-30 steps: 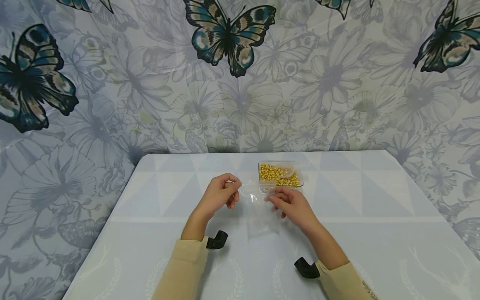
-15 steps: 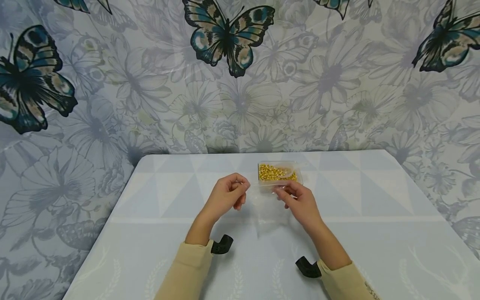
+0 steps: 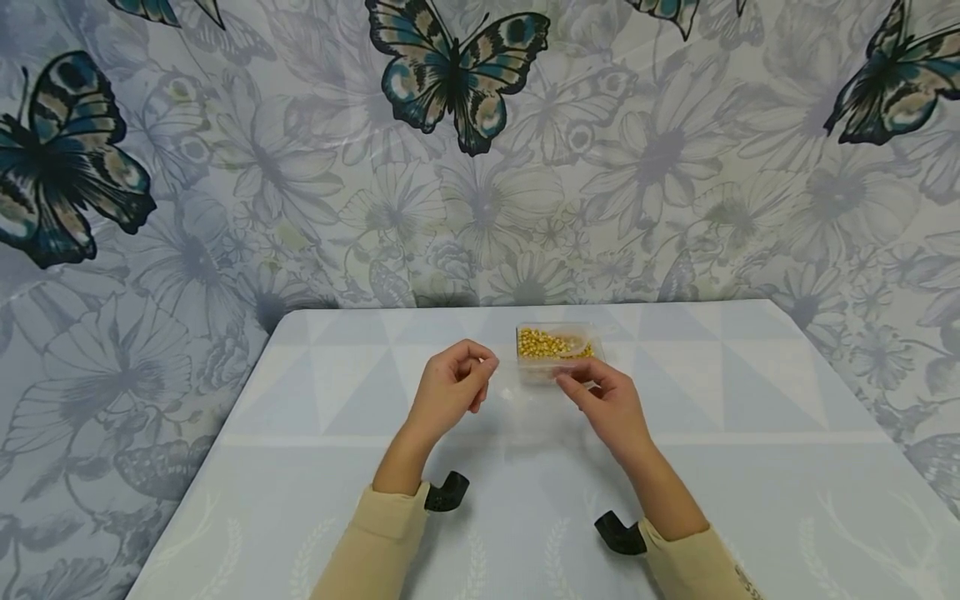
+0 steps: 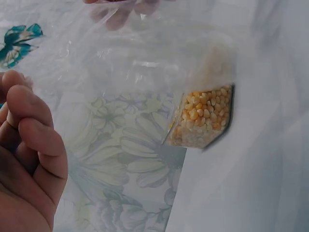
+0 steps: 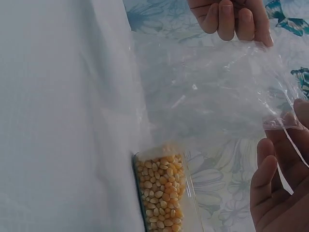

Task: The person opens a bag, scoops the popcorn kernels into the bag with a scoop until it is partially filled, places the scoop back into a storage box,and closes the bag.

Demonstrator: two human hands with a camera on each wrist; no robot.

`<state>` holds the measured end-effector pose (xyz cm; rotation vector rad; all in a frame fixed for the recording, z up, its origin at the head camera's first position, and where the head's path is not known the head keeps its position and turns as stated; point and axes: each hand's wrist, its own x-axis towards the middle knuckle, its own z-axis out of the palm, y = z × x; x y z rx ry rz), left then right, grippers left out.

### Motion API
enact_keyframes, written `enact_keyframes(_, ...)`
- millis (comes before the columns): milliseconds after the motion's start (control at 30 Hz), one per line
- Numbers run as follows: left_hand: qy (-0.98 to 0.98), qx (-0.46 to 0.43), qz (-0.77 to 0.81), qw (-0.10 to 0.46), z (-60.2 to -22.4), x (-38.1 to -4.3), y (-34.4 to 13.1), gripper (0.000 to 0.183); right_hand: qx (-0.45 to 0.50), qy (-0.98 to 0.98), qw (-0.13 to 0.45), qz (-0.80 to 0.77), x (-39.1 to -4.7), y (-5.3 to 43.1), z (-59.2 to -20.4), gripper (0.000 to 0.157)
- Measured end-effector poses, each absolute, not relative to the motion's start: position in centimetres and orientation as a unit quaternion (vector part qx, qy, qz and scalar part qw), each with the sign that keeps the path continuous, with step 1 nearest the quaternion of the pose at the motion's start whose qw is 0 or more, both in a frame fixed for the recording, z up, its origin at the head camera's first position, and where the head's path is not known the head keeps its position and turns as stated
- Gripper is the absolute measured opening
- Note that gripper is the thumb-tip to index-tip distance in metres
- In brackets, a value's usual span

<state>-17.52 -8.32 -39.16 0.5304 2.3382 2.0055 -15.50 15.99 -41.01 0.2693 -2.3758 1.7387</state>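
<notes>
- Landmark: a clear rectangular container (image 5: 192, 212) of dried corn kernels (image 5: 161, 193), standing toward the far edge of the table (image 3: 300, 517). A pale curved shape shows among the kernels in the head view; cannot tell what.
- Clear plastic bag (image 5: 203, 87): stretched between the hands, on the person's side of the container, partly veiling it in both wrist views. Film wrinkled, with bright glints. Cannot tell whether bag and container touch.
- Left hand (image 3: 450, 383): left of the container and a little nearer the person. Fingers curled, thumb against the forefinger, pinching one side of the bag.
- Right hand (image 3: 611, 408): on the near side of the container, by its right corner; fingertips overlap its near edge in the head view. Thumb and fingers narrow, pinching the bag's other side.
- Left sleeve (image 3: 375, 542) and right sleeve (image 3: 701, 567): beige, nearer the person than the container. Black angled piece at each cuff, left (image 3: 447, 492) and right (image 3: 621, 533).
- Beyond the container: a grey floral backdrop (image 3: 337, 208), printed with teal-and-black butterflies (image 3: 453, 71).
</notes>
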Motion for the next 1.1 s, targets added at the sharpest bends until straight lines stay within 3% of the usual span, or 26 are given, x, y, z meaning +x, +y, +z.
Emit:
enact_keyframes(267, 0.748, 0.182, 0.639, -0.009, -38.97, -17.19, -7.97, 0.018, 0.126, -0.809, 0.122, 0.561, -15.32, 15.98, -40.88, 0.009)
enact_keyframes(867, 0.782, 0.220, 0.580, -0.070, -39.06, -17.14, -7.47, 0.005, 0.160, -0.821, 0.160, 0.524, -15.08, 16.04, -40.66, 0.008)
enact_keyframes(1100, 0.783, 0.250, 0.567, -0.044, -39.28, -17.16, -7.33, 0.006, 0.163, -0.819, 0.155, 0.528, -15.10, 15.97, -40.83, 0.007)
